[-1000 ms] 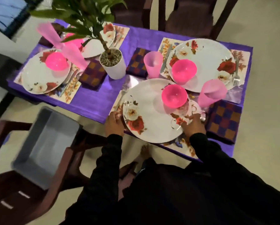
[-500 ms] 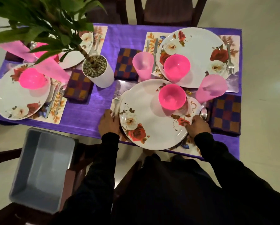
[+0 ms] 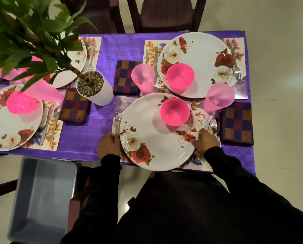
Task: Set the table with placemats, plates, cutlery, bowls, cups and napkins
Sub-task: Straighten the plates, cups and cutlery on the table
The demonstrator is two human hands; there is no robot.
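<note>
Nearest the viewer, a large round white plate with red and white rose prints (image 3: pixel 156 138), lying on a floral paper placemat (image 3: pixel 198 165) at the near edge of the tabletop (image 3: pixel 87 136), which wears a purple cloth. Gripped at both rims: left hand (image 3: pixel 108 147) curled round the left edge, just beside a steel fork (image 3: pixel 117 123); right hand (image 3: pixel 207 143) curled round the right edge, near a knife and spoon (image 3: pixel 210 123). On the plate's far right part, a bright pink plastic bowl (image 3: pixel 175 111). Just beyond, to the right, a translucent pale pink cup (image 3: pixel 219 97), and beside it a folded checked napkin in purple, red and orange (image 3: pixel 237 123). Across the tabletop, a second rose-printed plate (image 3: pixel 200 64) carrying another pink bowl (image 3: pixel 180 79), with a second pale pink cup (image 3: pixel 142 77) to its left and a fork (image 3: pixel 236 64) on its right. Further left, a white cylindrical pot filled with gravel (image 3: pixel 94 88) holding a green leafy plant, two more checked napkins and two more set places. Below the tabletop on the left, a grey plastic bin (image 3: pixel 41 199) on a dark wooden chair.
</note>
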